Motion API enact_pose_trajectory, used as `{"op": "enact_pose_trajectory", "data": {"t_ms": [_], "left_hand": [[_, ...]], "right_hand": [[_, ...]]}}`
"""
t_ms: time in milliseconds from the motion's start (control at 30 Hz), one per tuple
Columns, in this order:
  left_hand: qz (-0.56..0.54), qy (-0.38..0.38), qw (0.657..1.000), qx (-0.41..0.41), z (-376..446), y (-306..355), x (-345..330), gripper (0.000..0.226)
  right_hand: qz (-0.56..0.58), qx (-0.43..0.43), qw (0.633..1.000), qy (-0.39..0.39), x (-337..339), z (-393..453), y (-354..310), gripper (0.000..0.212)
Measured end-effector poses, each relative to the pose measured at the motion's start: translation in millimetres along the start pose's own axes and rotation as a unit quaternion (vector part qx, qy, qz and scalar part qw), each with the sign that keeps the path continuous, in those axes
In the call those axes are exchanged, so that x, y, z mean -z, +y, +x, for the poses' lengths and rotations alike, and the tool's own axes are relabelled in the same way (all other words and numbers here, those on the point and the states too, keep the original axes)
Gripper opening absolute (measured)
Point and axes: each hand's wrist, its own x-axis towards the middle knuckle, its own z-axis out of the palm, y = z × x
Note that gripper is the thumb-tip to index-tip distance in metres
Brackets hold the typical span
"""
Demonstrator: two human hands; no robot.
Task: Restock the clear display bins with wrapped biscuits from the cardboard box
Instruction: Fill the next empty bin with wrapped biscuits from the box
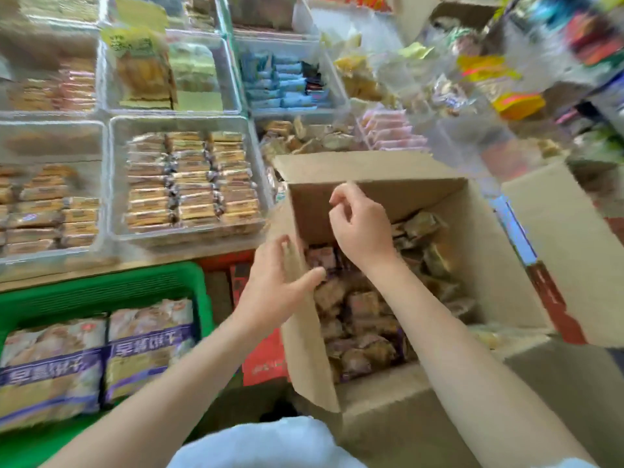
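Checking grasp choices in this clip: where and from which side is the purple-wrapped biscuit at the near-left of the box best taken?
Probably from straight above, pinching the purple-wrapped biscuit across its short sides. It lies on top of the pile in the cardboard box, hard against the left wall, so a sideways approach is blocked. The left hand holds that wall; the right hand, fingers curled, hovers closest.

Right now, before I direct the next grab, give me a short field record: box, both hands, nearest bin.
cardboard box: open, flaps up, wrapped biscuits loose inside
left hand: grips the box's left wall, fingers outside, thumb inside
right hand: above the biscuits, fingers curled, nothing visibly held
nearest clear bin: left of the box, rows of wrapped biscuits nearly filling it
green crate: lower left, holds large snack bags
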Motion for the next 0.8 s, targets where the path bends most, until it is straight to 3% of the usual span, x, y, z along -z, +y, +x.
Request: {"op": "enact_pose_trajectory", "data": {"t_ms": [100,233,333,433,600,800], "left_hand": [[-0.039,0.036,0.997,0.057,6.6,17.4,-41.1,0.101],[-0.087,0.073,0.988,0.105,6.9,21.3,-41.0,0.093],[-0.096,0.048,0.990,0.096,0.7,26.2,-36.7,0.088],[-0.075,0.061,0.988,0.122,-2.0,29.1,-38.1,0.089],[-0.071,0.072,0.986,0.131,-3.0,33.7,-42.4,0.085],[-0.066,0.080,0.986,0.128,-0.1,35.1,-42.4,0.082]], "right_hand": [[-0.045,-0.029,0.991,-0.126,14.5,4.9,53.7,0.014],[-0.078,-0.073,0.938,-0.328,-4.2,12.2,93.4,0.018],[-0.012,-0.119,0.907,-0.404,-38.1,13.3,100.9,0.036],[0.047,-0.150,0.902,-0.401,-72.4,12.9,102.8,0.058],[0.170,-0.331,0.857,-0.356,-109.9,10.4,91.0,0.072],[0.163,-0.390,0.849,-0.317,-148.3,8.8,95.9,0.087]]}}
